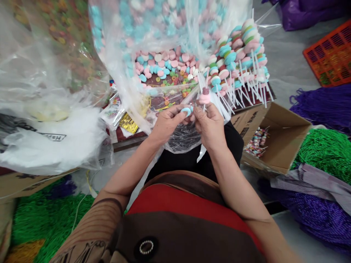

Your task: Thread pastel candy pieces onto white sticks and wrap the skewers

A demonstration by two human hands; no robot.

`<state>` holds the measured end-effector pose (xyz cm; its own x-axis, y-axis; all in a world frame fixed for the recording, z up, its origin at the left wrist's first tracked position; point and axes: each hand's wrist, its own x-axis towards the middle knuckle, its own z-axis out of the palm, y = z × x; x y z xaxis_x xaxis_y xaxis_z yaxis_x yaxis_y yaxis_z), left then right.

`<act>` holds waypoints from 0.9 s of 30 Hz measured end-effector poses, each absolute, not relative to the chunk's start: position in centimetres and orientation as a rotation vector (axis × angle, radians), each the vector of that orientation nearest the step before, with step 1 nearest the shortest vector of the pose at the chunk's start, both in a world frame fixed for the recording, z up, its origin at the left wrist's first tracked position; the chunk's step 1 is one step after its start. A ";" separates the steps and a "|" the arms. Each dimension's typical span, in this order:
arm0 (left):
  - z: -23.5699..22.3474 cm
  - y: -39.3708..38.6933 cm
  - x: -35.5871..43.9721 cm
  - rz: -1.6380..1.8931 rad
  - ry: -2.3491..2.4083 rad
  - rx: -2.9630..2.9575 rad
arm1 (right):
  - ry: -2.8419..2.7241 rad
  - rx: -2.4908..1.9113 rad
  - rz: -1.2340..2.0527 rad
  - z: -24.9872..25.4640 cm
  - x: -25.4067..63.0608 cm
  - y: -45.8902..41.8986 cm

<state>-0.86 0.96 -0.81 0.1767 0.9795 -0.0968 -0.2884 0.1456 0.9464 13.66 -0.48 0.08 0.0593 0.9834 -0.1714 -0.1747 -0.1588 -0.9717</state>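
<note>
My left hand point(169, 122) pinches pale blue marshmallows point(186, 111) between thumb and fingertips. Close beside it, my right hand point(208, 122) is closed around a white stick that carries a pink marshmallow point(204, 97) and a dark reddish piece above it. Both hands are over my lap, at the table's near edge. Just beyond them lie loose pink, blue and white marshmallows point(164, 62) and small coloured gummy rings point(178, 77). To the right, many filled marshmallow skewers point(227, 60) are piled with their white sticks pointing toward me.
A large clear bag of marshmallows point(161, 25) stands at the back, with a bag of gummy rings point(60, 36) left of it. Gold packets point(128, 123) lie at the table's edge. An open cardboard box point(287, 146) sits right, below an orange crate point(329, 51).
</note>
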 end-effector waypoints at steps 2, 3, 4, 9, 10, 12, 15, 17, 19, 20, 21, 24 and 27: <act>-0.7 0.9 -1.1 1.109 0.896 0.963 | -0.961 -1.255 1.407 0.1 13.7 0.0; -0.6 0.9 -1.2 1.099 0.885 0.952 | -0.967 -1.265 1.408 0.2 13.7 0.2; -0.6 0.8 -1.4 1.091 0.882 0.934 | -0.969 -1.275 1.388 0.3 13.7 0.3; -0.5 1.1 -2.0 1.129 0.942 0.792 | -1.040 -1.315 1.305 1.8 14.1 -1.1; -0.5 1.2 -2.1 1.146 0.956 0.769 | -1.092 -1.325 1.347 2.2 14.3 -1.9; -0.3 1.6 -2.2 1.163 0.980 0.737 | -1.211 -1.355 1.438 2.7 14.9 -3.7; 0.0 2.0 -2.2 1.153 1.006 0.701 | -1.387 -1.373 1.461 2.9 15.6 -6.1; 0.2 2.2 -2.1 1.143 0.993 0.680 | -1.444 -1.377 1.434 2.6 15.8 -6.9; 0.3 2.2 -2.0 1.128 0.953 0.672 | -1.444 -1.381 1.422 2.3 15.9 -7.1; 0.3 2.3 -2.0 1.114 0.932 0.674 | -1.431 -1.382 1.421 2.1 15.8 -7.0; 0.3 2.3 -2.0 1.098 0.915 0.681 | -1.411 -1.382 1.420 2.0 15.8 -7.0; 0.1 2.3 -2.1 1.059 0.905 0.708 | -1.336 -1.377 1.431 1.7 15.7 -6.8; -0.1 2.3 -2.1 1.057 0.925 0.734 | -1.281 -1.378 1.466 1.4 15.9 -6.8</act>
<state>-2.11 2.31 -0.07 0.2035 0.9409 -0.2708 -0.3924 0.3317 0.8579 15.85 -6.80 1.37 -0.1510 0.9578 -0.2444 0.1140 -0.2288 -0.9668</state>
